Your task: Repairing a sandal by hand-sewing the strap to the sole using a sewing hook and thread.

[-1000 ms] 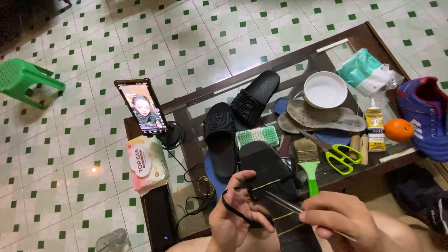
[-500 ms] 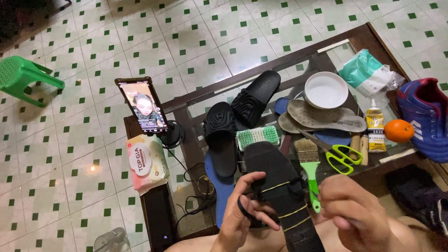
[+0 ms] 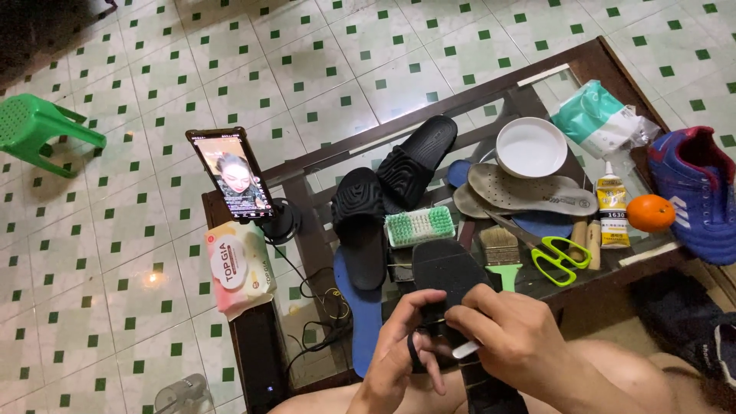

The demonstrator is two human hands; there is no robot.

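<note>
A black insole (image 3: 448, 270) sticks up from between my hands over the near edge of the glass table (image 3: 491, 92). My left hand (image 3: 395, 356) has a finger through the black handle loop of a pair of scissors (image 3: 415, 354) and presses against the insole's left side. My right hand (image 3: 515, 337) lies across the insole's lower part, its fingers curled round it and touching my left hand. A small pale tip (image 3: 465, 350) shows under my right fingers. The scissor blades are hidden.
On the table lie two black slides (image 3: 383, 199), a green-backed scrub brush (image 3: 420, 227), a green-handled paintbrush (image 3: 502, 257), green scissors (image 3: 560, 257), beige insoles (image 3: 529, 192), a white bowl (image 3: 530, 147), a glue bottle (image 3: 612, 207), an orange (image 3: 650, 212) and a blue shoe (image 3: 698, 192). A phone on a stand (image 3: 231, 175), a wipes pack (image 3: 238, 268) and a green stool (image 3: 38, 130) are to the left.
My right hand has moved left, from the insole's right side onto its lower part, against my left hand. The insole now sits lower and more covered.
</note>
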